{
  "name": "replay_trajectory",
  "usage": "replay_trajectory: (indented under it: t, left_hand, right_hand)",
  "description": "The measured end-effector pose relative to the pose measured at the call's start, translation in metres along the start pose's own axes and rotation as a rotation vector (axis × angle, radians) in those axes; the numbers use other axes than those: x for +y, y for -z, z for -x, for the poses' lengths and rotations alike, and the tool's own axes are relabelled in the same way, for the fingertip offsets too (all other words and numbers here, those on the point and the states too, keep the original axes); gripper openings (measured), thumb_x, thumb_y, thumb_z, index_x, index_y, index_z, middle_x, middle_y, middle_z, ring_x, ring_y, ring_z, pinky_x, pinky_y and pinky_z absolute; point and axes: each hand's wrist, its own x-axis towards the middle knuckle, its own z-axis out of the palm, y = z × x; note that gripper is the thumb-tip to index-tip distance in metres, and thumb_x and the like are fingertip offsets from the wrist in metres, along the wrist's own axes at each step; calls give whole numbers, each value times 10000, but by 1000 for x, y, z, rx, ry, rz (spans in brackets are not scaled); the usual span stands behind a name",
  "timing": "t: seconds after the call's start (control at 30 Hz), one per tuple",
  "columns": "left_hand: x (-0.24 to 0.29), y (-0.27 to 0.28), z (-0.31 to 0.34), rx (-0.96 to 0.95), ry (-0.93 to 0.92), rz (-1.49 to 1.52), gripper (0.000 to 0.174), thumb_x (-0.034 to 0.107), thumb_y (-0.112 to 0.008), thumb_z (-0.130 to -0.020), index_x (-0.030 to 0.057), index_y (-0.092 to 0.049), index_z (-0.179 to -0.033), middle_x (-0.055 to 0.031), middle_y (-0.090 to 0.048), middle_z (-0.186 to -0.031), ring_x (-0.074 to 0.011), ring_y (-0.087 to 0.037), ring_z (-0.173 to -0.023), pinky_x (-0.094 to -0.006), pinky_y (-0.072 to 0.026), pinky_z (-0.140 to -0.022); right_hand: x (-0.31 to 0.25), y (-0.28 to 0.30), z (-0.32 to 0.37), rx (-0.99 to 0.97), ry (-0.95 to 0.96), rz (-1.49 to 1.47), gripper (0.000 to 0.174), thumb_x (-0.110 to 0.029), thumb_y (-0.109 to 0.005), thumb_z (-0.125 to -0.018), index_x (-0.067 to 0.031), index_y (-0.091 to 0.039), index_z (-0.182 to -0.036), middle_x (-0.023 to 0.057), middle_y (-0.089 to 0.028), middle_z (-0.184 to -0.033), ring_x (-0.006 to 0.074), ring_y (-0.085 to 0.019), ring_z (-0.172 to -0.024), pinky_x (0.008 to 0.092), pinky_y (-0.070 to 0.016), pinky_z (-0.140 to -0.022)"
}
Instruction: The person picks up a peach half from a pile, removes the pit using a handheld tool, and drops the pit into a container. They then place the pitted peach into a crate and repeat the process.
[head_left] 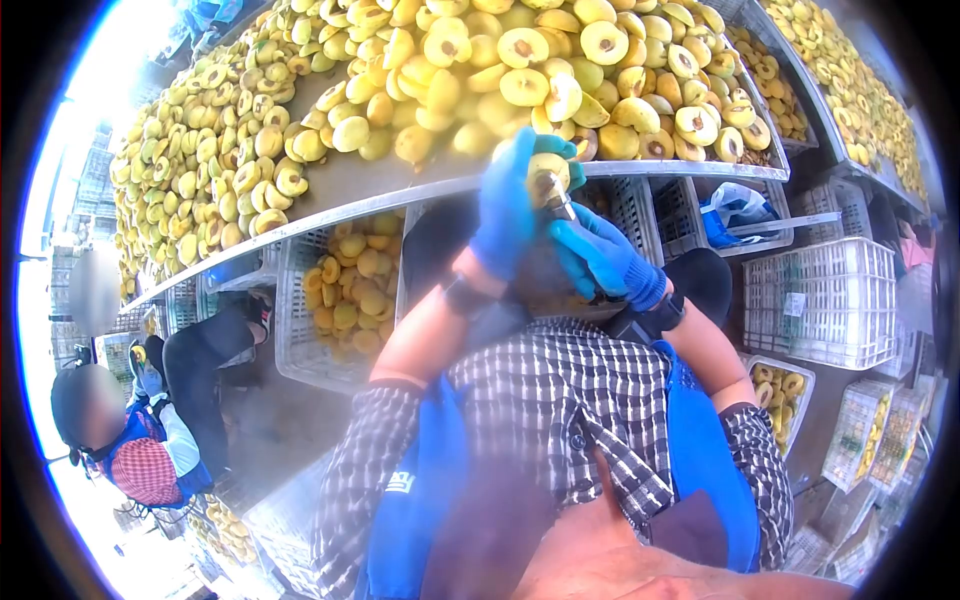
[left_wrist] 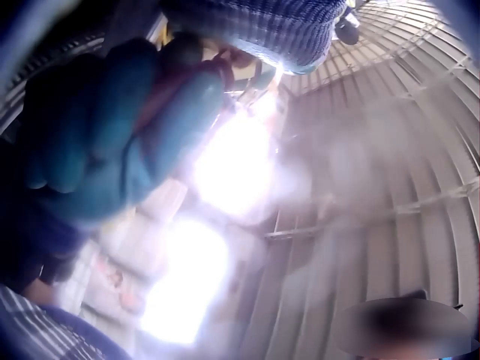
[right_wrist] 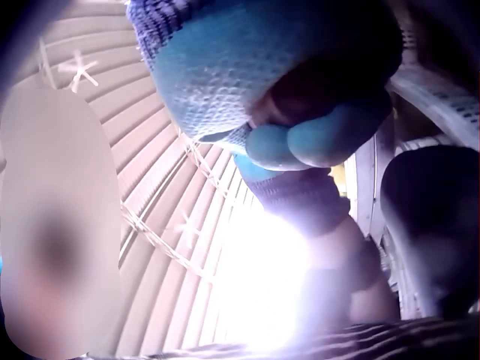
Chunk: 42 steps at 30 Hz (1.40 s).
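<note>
In the head view, my left hand [head_left: 505, 210], in a blue glove, grips a yellow fruit half [head_left: 548, 178] just beyond the table edge. My right hand [head_left: 608, 258], also gloved, holds a slim tool whose metal end [head_left: 562, 205] meets the fruit's brown centre. The right wrist view shows the curled fingers of my right hand [right_wrist: 225, 82] around a brownish handle [right_wrist: 296, 101]. At the left of the left wrist view is a teal glove [left_wrist: 112, 135] around a reddish handle, with a knitted cuff [left_wrist: 270, 30] above; glare hides the fruit there.
Halved yellow fruit [head_left: 525, 48] cover much of the metal-edged table [head_left: 330, 205]. Below it stands a crate [head_left: 290, 345] with fruit. A white crate [head_left: 820, 300] and a blue bag [head_left: 740, 215] are at the right. Another person [head_left: 150, 450] sits at the left.
</note>
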Motion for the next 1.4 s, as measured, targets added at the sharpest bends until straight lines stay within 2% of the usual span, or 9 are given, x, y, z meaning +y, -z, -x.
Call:
replay_trajectory:
  t: [0.3,0.4,0.47,0.6,0.77,0.97,1.1,1.2,1.4]
  left_hand:
    - [-6,-2,-7,172,43,-46,379,356,-562,-1019,-4,-677,-990,-112,-698,-904,-194,-682,-839,-303,-546,-718]
    - [10,16,-3,196,-49,-318,310,313,-615,-983,14,-694,-970,-130,-709,-910,-201,-685,-845,-326,-539,-743]
    - [48,38,18,254,-139,-925,259,292,-661,-946,40,-702,-989,-146,-711,-915,-224,-689,-846,-355,-537,-764]
    - [112,128,58,293,-323,-1859,389,352,-709,-888,41,-710,-1122,-162,-714,-1102,-373,-655,-1068,-468,-502,-938]
    - [127,206,-5,537,-237,-1756,748,445,-705,-861,27,-473,-1436,-240,-496,-1448,-404,-490,-1320,-478,-434,-1061]
    - [93,221,-82,441,158,-1914,772,476,-748,-785,134,-503,-1433,-212,-550,-1385,-417,-537,-1268,-496,-447,-1044]
    - [103,227,-77,417,-79,-1468,467,356,-714,-854,86,-652,-1229,-90,-704,-1114,-250,-658,-1051,-410,-545,-856]
    - [91,181,-43,197,-40,46,390,353,-564,-990,78,-623,-1260,-96,-662,-1208,-238,-644,-1094,-459,-563,-896]
    - [55,51,14,113,177,233,465,442,-469,-1038,52,-582,-1264,-103,-658,-1139,-213,-651,-993,-353,-551,-772]
  right_hand:
    - [-13,27,22,-152,-317,54,272,-321,-543,-1027,-71,-543,-1132,70,-536,-611,212,-472,-393,334,-369,-372]
    - [11,52,37,95,448,1232,286,-300,-596,-978,-54,-552,-1117,179,-630,-732,367,-616,-593,458,-476,-527]
    - [11,68,54,156,96,1441,321,-298,-641,-930,-39,-560,-1101,241,-651,-849,438,-637,-819,515,-499,-684]
    - [6,82,88,105,179,1456,247,-266,-630,-929,-60,-586,-1058,189,-648,-847,381,-651,-770,463,-516,-655]
    - [7,68,67,83,55,1415,182,-211,-608,-931,-74,-592,-1048,171,-635,-841,361,-649,-738,457,-516,-628]
    - [-2,40,50,-11,216,1442,257,-286,-622,-927,-61,-563,-1036,224,-631,-793,423,-637,-746,490,-494,-622]
    - [5,49,60,84,74,1338,268,-284,-631,-928,-57,-566,-1055,238,-638,-845,439,-631,-765,495,-499,-636]
    - [-3,40,55,126,123,1245,267,-272,-641,-929,-61,-571,-1077,235,-642,-876,446,-628,-783,491,-501,-651]
    - [-41,-4,20,261,448,1101,312,-273,-640,-944,-55,-574,-1157,225,-643,-921,438,-629,-819,471,-498,-678]
